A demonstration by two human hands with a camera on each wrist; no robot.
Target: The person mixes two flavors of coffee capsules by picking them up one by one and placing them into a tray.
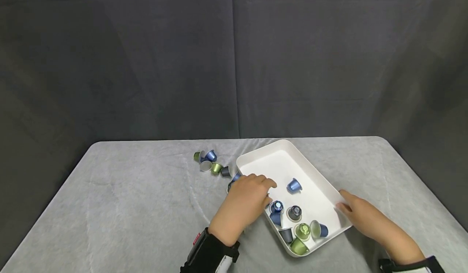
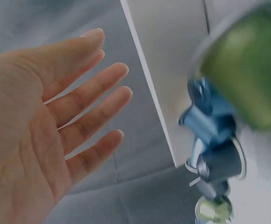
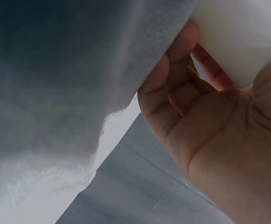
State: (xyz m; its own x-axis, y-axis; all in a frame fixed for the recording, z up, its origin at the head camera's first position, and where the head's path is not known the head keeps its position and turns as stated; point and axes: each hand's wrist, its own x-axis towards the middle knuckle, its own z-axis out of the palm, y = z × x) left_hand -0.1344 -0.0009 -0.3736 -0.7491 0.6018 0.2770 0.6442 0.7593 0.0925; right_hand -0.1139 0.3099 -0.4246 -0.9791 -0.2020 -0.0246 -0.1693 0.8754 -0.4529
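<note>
Hanging over the left rim of the tray [image 1: 279, 163], the left hand [image 1: 250, 193] holds nothing: in its wrist view the palm shows bare, the four fingers [image 2: 95, 122] lie apart and fairly straight, and the thumb [image 2: 74, 52] stretches alongside them. The forearm slants up from the lower edge of the head view, a black band [image 1: 211, 252] round the wrist. The right hand [image 1: 360, 214] grasps the tray at its right side, close to the near corner, the thumb at the rim and the forefinger along the outer wall; its own wrist view shows the other fingers [image 3: 161, 107] curled. That forearm comes in from the lower right, also banded.

The tray lies askew on the grey cloth [image 1: 139, 208], its near corner toward the person. Most of its pods sit at the near end: blue ones, dark ones and two green, with a single blue pod [image 1: 294, 186] farther up. More pods [image 1: 216, 168] cluster on the cloth past the left rim, near the left hand. A green pod [image 2: 247, 70] looms blurred in the left wrist view, apart from the fingers.
</note>
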